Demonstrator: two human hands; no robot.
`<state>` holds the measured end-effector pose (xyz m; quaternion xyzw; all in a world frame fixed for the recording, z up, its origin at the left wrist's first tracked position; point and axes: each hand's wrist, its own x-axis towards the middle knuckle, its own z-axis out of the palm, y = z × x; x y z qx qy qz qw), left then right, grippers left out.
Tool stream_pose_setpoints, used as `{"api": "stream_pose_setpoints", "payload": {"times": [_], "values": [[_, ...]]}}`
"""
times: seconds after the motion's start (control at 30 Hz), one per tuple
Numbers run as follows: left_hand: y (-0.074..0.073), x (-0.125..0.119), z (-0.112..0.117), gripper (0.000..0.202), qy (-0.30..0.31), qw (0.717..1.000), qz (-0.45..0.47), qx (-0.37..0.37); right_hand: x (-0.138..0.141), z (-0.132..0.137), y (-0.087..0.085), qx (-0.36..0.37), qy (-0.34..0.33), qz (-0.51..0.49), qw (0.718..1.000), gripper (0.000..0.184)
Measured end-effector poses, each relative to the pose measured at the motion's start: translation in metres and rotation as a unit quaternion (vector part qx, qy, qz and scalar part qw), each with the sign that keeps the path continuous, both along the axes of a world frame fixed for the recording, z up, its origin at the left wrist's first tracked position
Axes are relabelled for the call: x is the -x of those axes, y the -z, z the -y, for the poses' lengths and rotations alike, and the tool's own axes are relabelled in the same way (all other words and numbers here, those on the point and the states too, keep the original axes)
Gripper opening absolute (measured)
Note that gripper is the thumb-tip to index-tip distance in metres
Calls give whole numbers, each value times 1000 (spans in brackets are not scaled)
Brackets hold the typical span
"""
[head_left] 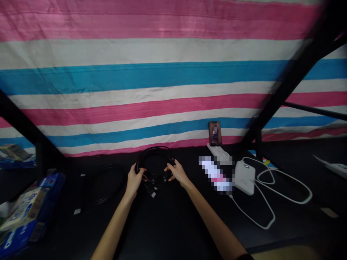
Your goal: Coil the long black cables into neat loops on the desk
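Both my hands grip a coiled black cable (155,147) above the dark tabletop (159,231). My left hand (135,179) pinches the left side of the loop between thumb and fingers. On the opposite side, my right hand (176,172) is closed around the coil. A light-coloured metal plug (153,195) hangs from the cable near my left fingers, with other dark connector ends beside it that blur into the black surface. Left of my left hand lies another coiled black cable (104,200), next to a dark strap-like piece with a pale end (77,211).
At right lie a lit phone (215,175), a white power bank (244,177) with a looping white cable (295,200), and a white stand (220,154) before a small upright screen (215,133). Blue packages (40,213) sit left. Black frame bars (287,86) slant before the striped sheet (151,77).
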<state>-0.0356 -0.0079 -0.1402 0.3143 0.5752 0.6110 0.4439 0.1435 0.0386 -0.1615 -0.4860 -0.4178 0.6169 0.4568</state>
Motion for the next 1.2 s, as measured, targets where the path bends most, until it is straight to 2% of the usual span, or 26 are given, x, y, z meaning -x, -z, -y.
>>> {"api": "stream_pose_setpoints", "payload": {"times": [0.13, 0.3, 0.43, 0.53, 0.6, 0.7, 0.8, 0.9, 1.0, 1.07, 1.2], "values": [[10, 12, -1, 57, -11, 1000, -12, 3, 0, -2, 3, -16, 5, -17, 1000, 40], [15, 23, 2, 45, -28, 999, -36, 7, -3, -3, 1, -43, 19, -23, 999, 45], [13, 18, 7, 50, -29, 999, -21, 13, -7, -4, 5, -92, 18, 18, 995, 55], [10, 12, 8, 47, -25, 999, 13, 17, -6, 0, 5, -150, 23, 56, 987, 58], [7, 10, 10, 46, -13, 999, 35, 10, -3, 3, 3, -164, 18, 37, 986, 59], [2, 7, 12, 52, 24, 997, 73, -12, 2, 7, -3, -145, 13, -13, 989, 61], [-2, 2, 12, 40, 33, 989, 139, -46, 5, 11, -10, -103, 19, -26, 994, 60], [-1, -6, 7, 28, -6, 972, 214, -94, 4, 16, -16, -101, -21, 32, 994, 54], [3, -11, 3, 18, -24, 953, 280, -117, 3, 23, -20, -168, -31, 148, 974, 41], [4, -12, 2, 13, -18, 942, 319, -106, 5, 28, -19, -186, -31, 178, 966, 33], [0, -11, 5, 8, 16, 928, 365, -76, 14, 32, -10, -110, -19, 76, 991, 41]]}}
